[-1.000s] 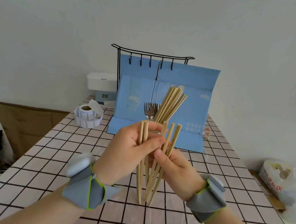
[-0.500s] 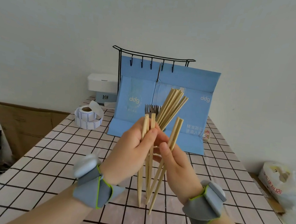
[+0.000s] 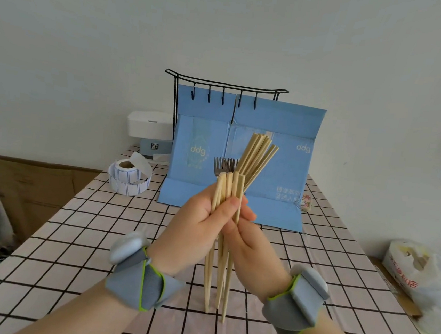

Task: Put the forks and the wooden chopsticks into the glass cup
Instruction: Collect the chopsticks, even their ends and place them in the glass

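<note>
A person stands at a checked table (image 3: pixel 73 233), both hands raised above it, gathering a bundle of 4 wooden chopsticks (image 3: pixel 229 189) held upright, tips hanging clear of the cloth. The left hand (image 3: pixel 194 226) has fingers and thumb curled round the bundle; the right hand (image 3: pixel 254 248) pinches the same sticks from the other side. The step in hand looks like squaring the sticks into 1 bunch before loading them. Behind the hands, at least 6 more chopsticks (image 3: pixel 258 157) lean upright beside forks (image 3: pixel 225 164), at least 2 though the exact count is unclear; the glass cup that presumably holds them is hidden by the hands. The next move likely calls for lifting the bundle forward and lowering it, tips first, among the sticks already standing there. Also in view: 1 blue folded card (image 3: pixel 284 135), 1 black wire rack (image 3: pixel 222 82), 1 roll of labels (image 3: pixel 128 176).
</note>
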Demonstrator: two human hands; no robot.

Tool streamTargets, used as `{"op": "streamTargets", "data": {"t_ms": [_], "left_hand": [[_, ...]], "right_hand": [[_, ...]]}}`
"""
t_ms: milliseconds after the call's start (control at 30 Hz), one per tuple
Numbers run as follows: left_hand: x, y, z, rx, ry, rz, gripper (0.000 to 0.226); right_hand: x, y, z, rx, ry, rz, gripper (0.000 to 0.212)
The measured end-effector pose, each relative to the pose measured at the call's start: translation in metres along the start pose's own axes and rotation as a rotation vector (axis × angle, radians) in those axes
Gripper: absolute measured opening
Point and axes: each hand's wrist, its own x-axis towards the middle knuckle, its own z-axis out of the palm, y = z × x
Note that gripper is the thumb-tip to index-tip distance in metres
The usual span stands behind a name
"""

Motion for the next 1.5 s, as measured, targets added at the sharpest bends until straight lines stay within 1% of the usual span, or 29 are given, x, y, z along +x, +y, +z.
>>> {"op": "streamTargets", "data": {"t_ms": [133,233,300,433,533,600,667,733,767,833,867,933,967,1033,1133,1300,1367,1467,1500], "left_hand": [[-0.002,0.001,0.001,0.020,0.045,0.036,0.028],[-0.002,0.003,0.001,0.021,0.109,0.066,0.027],[-0.001,0.005,0.001,-0.001,0.106,0.065,0.027],[-0.001,0.004,0.002,-0.034,0.118,0.049,0.021],[-0.002,0.003,0.004,-0.052,0.109,0.042,0.024],[-0.003,0.002,0.004,-0.059,0.083,0.050,0.031],[-0.003,0.001,0.004,-0.054,0.082,0.073,0.033],[-0.003,0.001,0.004,-0.097,0.091,0.072,0.031],[-0.003,0.001,0.004,-0.124,0.093,0.067,0.031],[-0.003,-0.001,0.005,-0.122,0.115,0.072,0.030],[-0.002,-0.001,0.005,-0.112,0.136,0.081,0.029],[-0.001,-0.002,0.004,-0.125,0.178,0.093,0.026],[0.000,-0.002,0.003,-0.131,0.195,0.102,0.026],[0.002,-0.001,0.003,-0.084,0.228,0.120,0.024],[0.003,-0.002,0.004,-0.057,0.246,0.089,0.023],[0.002,-0.005,0.009,-0.103,0.296,0.062,0.026],[0.000,-0.005,0.010,-0.162,0.307,0.040,0.032],[-0.002,-0.004,0.013,-0.316,0.261,-0.069,0.061],[-0.002,-0.004,0.014,-0.368,0.252,-0.099,0.065]], "right_hand": [[-0.002,0.001,-0.004,-0.040,0.037,-0.022,0.022],[-0.004,0.007,-0.007,-0.075,0.062,-0.059,0.033],[-0.005,0.010,-0.009,-0.074,0.080,-0.060,0.034],[-0.007,0.013,-0.008,0.001,0.143,-0.046,0.027],[-0.006,0.013,-0.003,-0.051,0.183,-0.082,0.022],[-0.005,0.013,-0.001,-0.086,0.192,-0.101,0.028],[-0.003,0.013,0.001,-0.117,0.207,-0.122,0.032],[-0.002,0.012,0.002,-0.167,0.234,-0.134,0.020],[-0.002,0.012,0.002,-0.205,0.264,-0.141,0.018],[-0.001,0.011,-0.001,-0.240,0.327,-0.140,0.007],[-0.001,0.011,-0.003,-0.241,0.357,-0.139,0.007],[-0.003,0.008,-0.007,-0.230,0.397,-0.139,0.017],[-0.004,0.006,-0.009,-0.214,0.404,-0.148,0.016],[-0.006,0.005,-0.009,-0.186,0.374,-0.159,0.008],[-0.009,0.007,-0.001,-0.144,0.285,-0.170,0.017],[-0.011,0.013,0.008,-0.064,0.266,-0.154,0.012],[-0.010,0.014,0.011,-0.037,0.259,-0.172,0.010],[-0.007,0.015,0.014,-0.071,0.306,-0.176,0.013],[-0.007,0.016,0.015,-0.091,0.328,-0.171,0.013]]}}
